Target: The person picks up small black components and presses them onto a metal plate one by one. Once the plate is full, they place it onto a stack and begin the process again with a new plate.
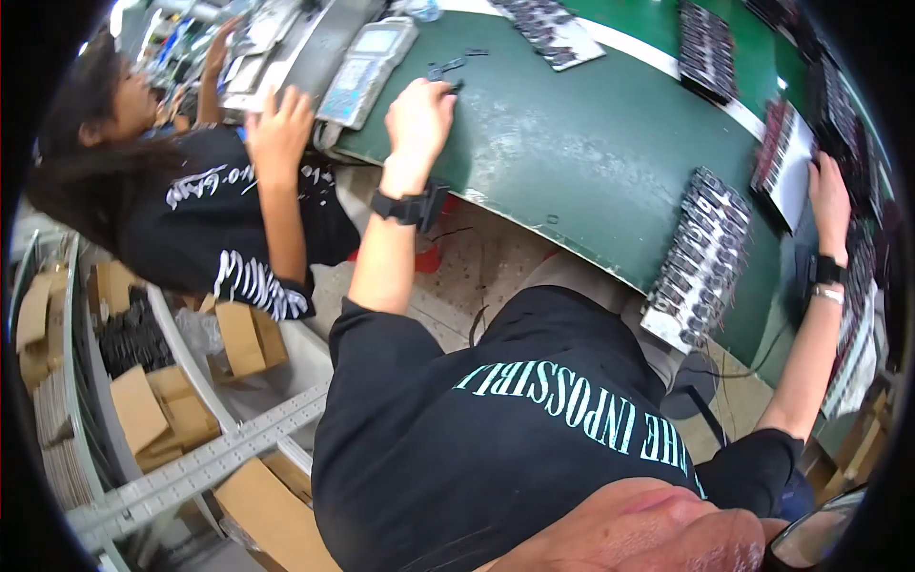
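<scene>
My left hand [419,119] reaches over the green table, fingers closed on a small black part [455,87]. Just beyond it, several small dark parts [446,69] lie loose on the tabletop. On the far right, my right hand [831,202] has its fingers bent at the edge of a white tray [790,181], which stands tilted with dark pieces along its left side. The fingertips are partly hidden there. Between my hands, nearer the right, a white tray with rows of black parts [701,253] lies at the table's near edge.
A keypad device with a display [367,71] stands at the table's left end. A co-worker [191,191] sits close on the left, one hand raised near it. More loaded trays [707,52] line the far side. Cardboard boxes [162,410] and a metal rail [210,458] are lower left.
</scene>
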